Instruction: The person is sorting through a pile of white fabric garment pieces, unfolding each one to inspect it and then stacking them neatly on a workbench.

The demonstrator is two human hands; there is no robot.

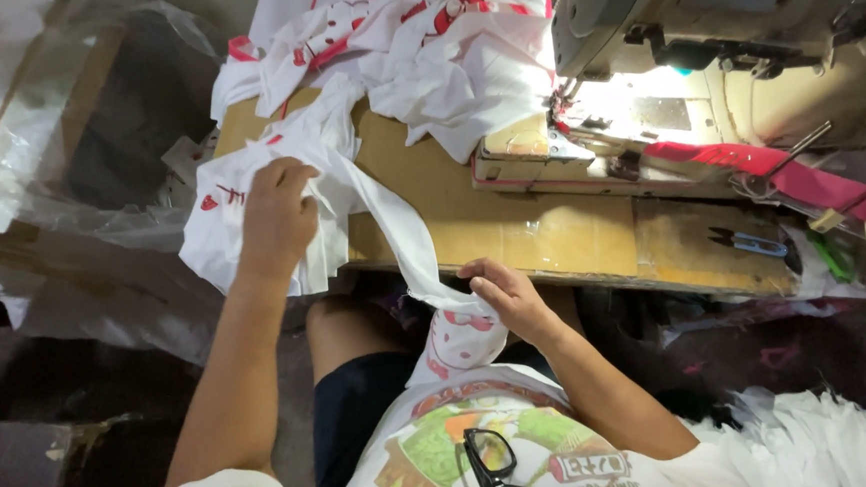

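My left hand (pixel 276 215) grips a bunch of white fabric pieces (pixel 221 221) with red print at the left end of the wooden sewing table (pixel 553 236). A white strip of that cloth (pixel 397 231) runs down from it over the table's front edge to my right hand (pixel 504 294), which pinches its lower end above my lap. A white piece with red print (pixel 459 342) hangs below my right hand.
A pile of white and red garments (pixel 420 34) lies at the back of the table. The sewing machine (pixel 721 45) stands at right with red fabric (pixel 800 176) beside it. Small snips (pixel 749 242) lie on the table. Clear plastic sheeting (pixel 56 146) covers a box at left.
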